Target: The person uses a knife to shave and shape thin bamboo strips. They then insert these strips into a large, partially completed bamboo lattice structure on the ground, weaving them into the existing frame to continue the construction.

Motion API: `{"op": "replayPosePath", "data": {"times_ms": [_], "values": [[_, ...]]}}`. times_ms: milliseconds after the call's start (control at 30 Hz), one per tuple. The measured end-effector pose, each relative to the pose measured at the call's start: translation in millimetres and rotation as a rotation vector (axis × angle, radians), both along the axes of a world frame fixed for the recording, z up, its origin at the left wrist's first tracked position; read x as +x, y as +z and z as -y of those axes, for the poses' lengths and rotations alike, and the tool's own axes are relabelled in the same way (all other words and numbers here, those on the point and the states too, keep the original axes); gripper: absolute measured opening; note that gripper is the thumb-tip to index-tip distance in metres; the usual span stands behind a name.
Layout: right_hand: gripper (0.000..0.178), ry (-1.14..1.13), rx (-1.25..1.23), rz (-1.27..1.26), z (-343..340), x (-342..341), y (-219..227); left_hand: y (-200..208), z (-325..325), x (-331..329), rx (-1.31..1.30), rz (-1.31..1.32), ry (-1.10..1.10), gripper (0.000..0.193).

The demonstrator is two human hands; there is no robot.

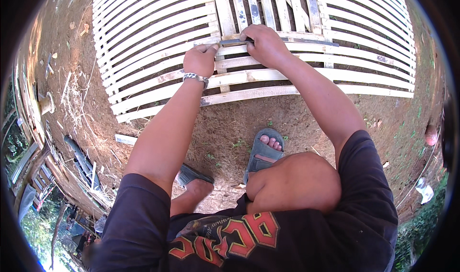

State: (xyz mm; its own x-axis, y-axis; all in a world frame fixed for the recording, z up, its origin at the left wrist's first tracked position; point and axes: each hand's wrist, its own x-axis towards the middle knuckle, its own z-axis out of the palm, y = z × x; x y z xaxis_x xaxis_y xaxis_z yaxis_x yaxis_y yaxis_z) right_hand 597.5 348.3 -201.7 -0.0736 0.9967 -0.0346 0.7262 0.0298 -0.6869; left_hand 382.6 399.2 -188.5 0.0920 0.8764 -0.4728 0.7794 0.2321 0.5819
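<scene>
Both hands grip a long dark blade laid across a bamboo slat panel.

The left hand [200, 59] pinches the blade [268, 42] at its left end; the right hand [263, 44] is closed over it further along, leaving the blade's right part bare. The panel [143, 46] is pale, flat split strips, gapped, lying on brown dirt ground [306, 118]. Its near edge ends before the sandalled feet [264, 150], with bare dirt left and right.
</scene>
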Motion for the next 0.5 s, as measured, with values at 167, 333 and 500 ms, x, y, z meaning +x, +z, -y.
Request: {"op": "replayPosePath", "data": {"times_ms": [167,333,500], "values": [[0.016,0.007,0.006,0.007,-2,-1,0,-18,-14,-7,-0.156,0.074,0.129,0.033],[0.016,-0.003,0.008,0.002,1,1,-3,2,-6,0,-0.02,-0.11,0.025,0.029],[0.018,0.008,0.052,0.013,1,-1,-5,0,3,0,0.087,-0.117,-0.005,0.028]]}}
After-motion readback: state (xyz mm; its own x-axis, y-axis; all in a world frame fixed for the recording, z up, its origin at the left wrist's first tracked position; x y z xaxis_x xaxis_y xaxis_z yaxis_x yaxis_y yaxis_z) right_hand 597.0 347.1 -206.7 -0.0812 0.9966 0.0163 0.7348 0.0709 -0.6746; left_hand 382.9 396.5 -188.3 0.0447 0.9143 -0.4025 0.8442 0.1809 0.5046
